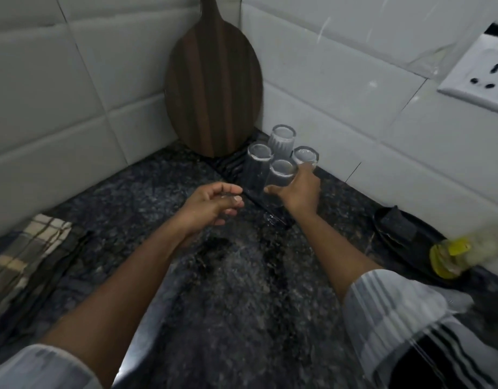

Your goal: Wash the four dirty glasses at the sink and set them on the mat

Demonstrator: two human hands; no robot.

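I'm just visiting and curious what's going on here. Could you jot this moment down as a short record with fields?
place: dark stone counter in a tiled corner
glasses: four glasses, upside down, clustered on the black mat
right hand: fingers round the nearest glass
left hand: loosely curled, holding nothing
behind: wooden board leaning upright
left edge: checked cloth
right edge: yellow bottle, blurred

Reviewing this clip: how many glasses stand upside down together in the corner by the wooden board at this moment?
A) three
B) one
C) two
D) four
D: four glasses stand base-up in a tight cluster on the dark mat in front of the wooden board, with the right hand at the nearest ones and the left hand holding nothing.
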